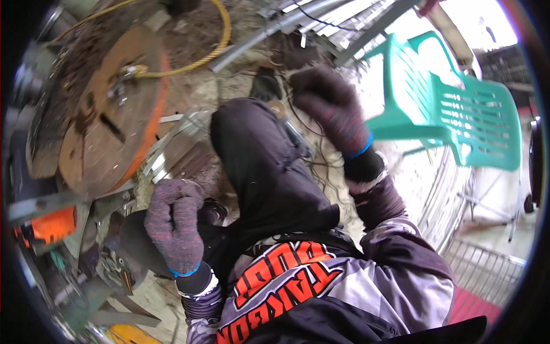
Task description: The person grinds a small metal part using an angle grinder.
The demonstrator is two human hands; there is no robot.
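Both my hands wear dark knitted gloves flecked with red, with blue cuffs. My left hand is over my left thigh, its fingers curled in; whatever lies inside them is hidden. My right hand is raised beyond my right knee, between the knee and a green plastic chair. Motion smears its fingers, so their hold does not show. Past my left hand a big round wooden disc with an orange rim leans at a tilt. A yellow rope is tied at its middle.
Long metal bars lie at the far side. Dark cables snake over the ground beside my right leg. An orange object and a metal frame are at the left. A wire rack stands at the lower right.
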